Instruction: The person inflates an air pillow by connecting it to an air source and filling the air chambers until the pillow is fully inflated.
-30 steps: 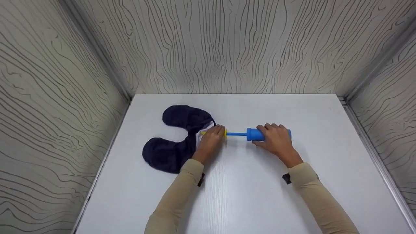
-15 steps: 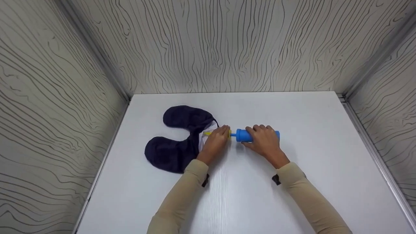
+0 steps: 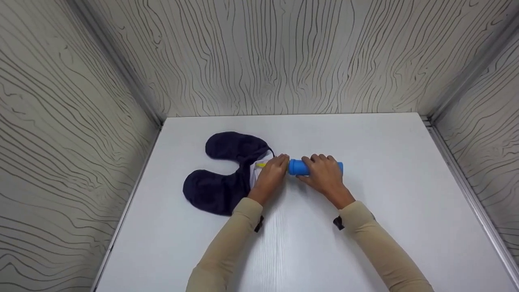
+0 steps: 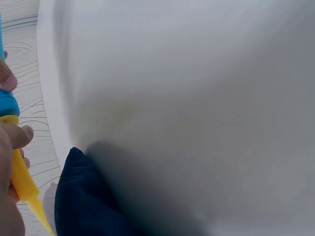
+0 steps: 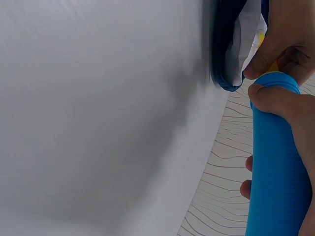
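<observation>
A hand pump has a blue barrel (image 3: 298, 167) and a yellow nozzle end (image 4: 23, 179). My left hand (image 3: 272, 173) grips the yellow end, whose thin tip points into the white lining (image 3: 256, 172) of a dark navy U-shaped neck pillow (image 3: 215, 192). Wrapped round the blue barrel is my right hand (image 3: 324, 174), its thumb along the side in the right wrist view. The blue barrel meets the yellow end, and no rod shows between them. The left hand hides where the tip enters the pillow.
The pillow lies flat on a white table (image 3: 385, 146). Wood-grain patterned panels (image 3: 259, 56) stand behind and at both sides. A thin dark cord (image 3: 271, 151) runs along the pillow's opening.
My right hand has pushed the blue barrel leftward until the blue rod disappeared inside. My left hand and the pillow have shifted slightly right.
</observation>
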`<action>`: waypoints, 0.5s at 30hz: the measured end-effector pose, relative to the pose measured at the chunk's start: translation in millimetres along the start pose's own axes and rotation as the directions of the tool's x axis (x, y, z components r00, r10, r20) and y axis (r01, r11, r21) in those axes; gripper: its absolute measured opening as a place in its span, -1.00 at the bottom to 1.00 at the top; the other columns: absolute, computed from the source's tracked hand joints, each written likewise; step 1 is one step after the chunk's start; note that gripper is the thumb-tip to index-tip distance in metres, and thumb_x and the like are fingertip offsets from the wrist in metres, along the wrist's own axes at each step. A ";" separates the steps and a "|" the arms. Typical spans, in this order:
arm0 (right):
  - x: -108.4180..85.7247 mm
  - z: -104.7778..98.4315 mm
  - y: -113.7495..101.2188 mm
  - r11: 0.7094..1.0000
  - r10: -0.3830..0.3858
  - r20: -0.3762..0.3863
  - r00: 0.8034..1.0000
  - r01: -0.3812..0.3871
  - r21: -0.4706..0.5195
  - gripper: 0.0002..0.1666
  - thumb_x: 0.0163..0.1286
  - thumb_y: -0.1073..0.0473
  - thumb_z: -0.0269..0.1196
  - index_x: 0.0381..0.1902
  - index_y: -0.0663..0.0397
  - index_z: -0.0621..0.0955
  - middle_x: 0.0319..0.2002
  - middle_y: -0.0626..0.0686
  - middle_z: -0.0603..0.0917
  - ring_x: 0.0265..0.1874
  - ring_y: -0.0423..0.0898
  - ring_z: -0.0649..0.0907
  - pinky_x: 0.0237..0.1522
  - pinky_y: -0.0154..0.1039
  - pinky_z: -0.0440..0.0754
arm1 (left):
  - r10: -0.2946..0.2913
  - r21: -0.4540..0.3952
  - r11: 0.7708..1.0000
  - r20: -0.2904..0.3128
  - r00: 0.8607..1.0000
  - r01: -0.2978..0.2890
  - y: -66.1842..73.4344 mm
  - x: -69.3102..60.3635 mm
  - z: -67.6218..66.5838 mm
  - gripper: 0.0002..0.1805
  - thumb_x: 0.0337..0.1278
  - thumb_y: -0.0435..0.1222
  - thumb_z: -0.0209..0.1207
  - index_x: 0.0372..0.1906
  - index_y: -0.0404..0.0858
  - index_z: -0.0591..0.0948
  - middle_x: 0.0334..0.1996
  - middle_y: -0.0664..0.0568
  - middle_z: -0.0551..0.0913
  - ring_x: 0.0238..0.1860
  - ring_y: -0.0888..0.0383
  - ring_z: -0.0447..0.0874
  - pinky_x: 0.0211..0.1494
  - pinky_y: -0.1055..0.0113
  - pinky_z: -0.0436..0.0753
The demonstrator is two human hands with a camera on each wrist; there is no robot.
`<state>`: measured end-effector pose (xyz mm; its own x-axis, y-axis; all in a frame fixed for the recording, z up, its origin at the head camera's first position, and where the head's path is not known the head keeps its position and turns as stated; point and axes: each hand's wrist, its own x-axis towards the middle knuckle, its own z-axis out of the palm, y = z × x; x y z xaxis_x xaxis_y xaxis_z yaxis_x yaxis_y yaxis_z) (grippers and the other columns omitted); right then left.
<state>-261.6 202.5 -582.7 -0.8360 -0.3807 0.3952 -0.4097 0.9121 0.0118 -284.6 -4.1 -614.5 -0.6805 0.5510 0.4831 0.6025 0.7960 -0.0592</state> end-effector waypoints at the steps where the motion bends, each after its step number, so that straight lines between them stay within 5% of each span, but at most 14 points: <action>1: -0.3 0.7 0.4 1.000 -0.001 -0.005 1.000 0.001 0.002 -0.24 0.16 -0.29 0.59 0.17 0.06 0.73 -0.06 0.21 0.83 -0.09 0.21 0.82 0.01 0.17 0.80 | -0.001 0.000 1.000 0.008 1.000 0.001 0.1 0.1 -0.2 -0.62 0.38 -0.50 0.26 0.25 -0.37 0.66 0.18 -0.09 0.77 0.24 0.04 0.77 0.39 0.25 0.68; 8: -4.0 1.3 9.9 1.000 0.000 -0.061 0.998 0.000 -0.001 -0.26 0.09 -0.25 0.64 0.11 0.05 0.75 -0.10 0.20 0.84 -0.14 0.21 0.82 -0.08 0.16 0.81 | -0.013 0.043 0.999 0.120 0.993 0.008 -2.9 1.3 -0.5 -0.57 0.40 -0.52 0.21 0.32 -0.34 0.64 0.26 -0.06 0.74 0.37 0.06 0.68 0.53 0.20 0.57; 15: -8.0 -6.2 25.6 0.999 0.034 -0.041 0.999 -0.033 0.015 -0.25 0.09 -0.23 0.65 0.16 0.01 0.74 -0.04 0.20 0.84 -0.05 0.23 0.80 0.04 0.21 0.78 | -0.032 -0.005 0.999 0.131 0.991 0.033 -12.8 -1.5 -1.9 -0.55 0.37 -0.56 0.19 0.31 -0.36 0.64 0.27 -0.09 0.74 0.38 0.03 0.68 0.56 0.18 0.54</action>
<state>-263.1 229.9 -579.8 -0.8337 -0.3428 0.4330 -0.3869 0.9220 -0.0151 -290.5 -15.6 -612.9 -0.7484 0.5532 0.3659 0.5818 0.8124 -0.0383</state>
